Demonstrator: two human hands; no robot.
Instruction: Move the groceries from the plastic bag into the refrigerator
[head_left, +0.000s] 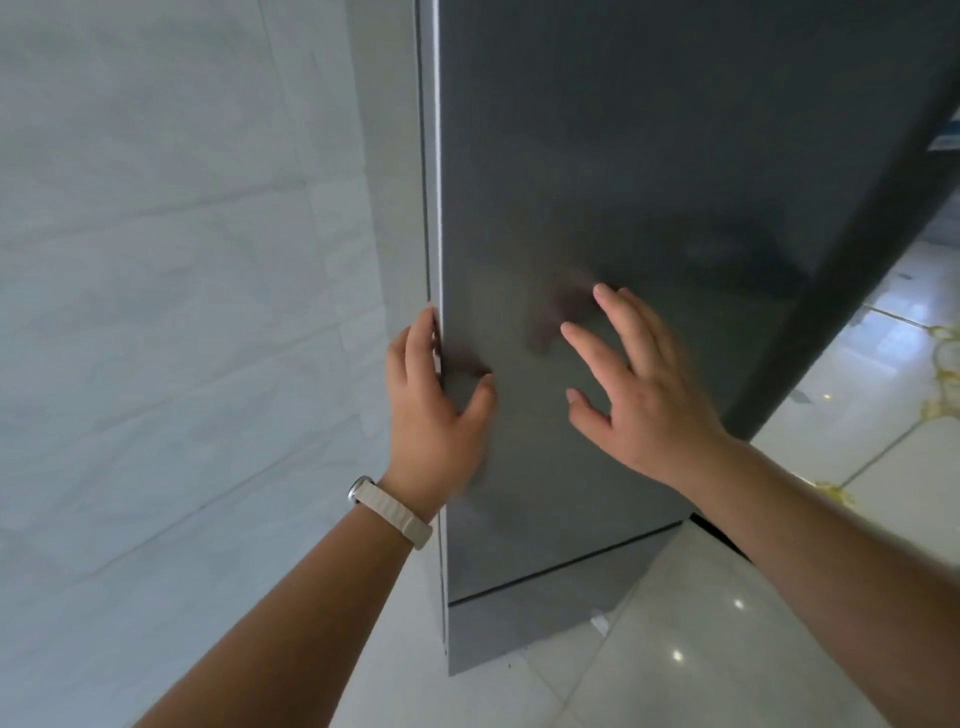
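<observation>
The dark grey refrigerator fills the middle of the head view, its tall door closed or nearly so. My left hand grips the door's left edge, fingers behind the edge and thumb on the front face. My right hand hovers at the door's front with its fingers spread, holding nothing; whether the fingertips touch the surface is unclear. A watch with a pale strap sits on my left wrist. No plastic bag and no groceries are in view.
A pale tiled wall stands close on the left of the refrigerator. Glossy white floor tiles with gold veining lie below and to the right. A lower door or drawer panel sits under the main door.
</observation>
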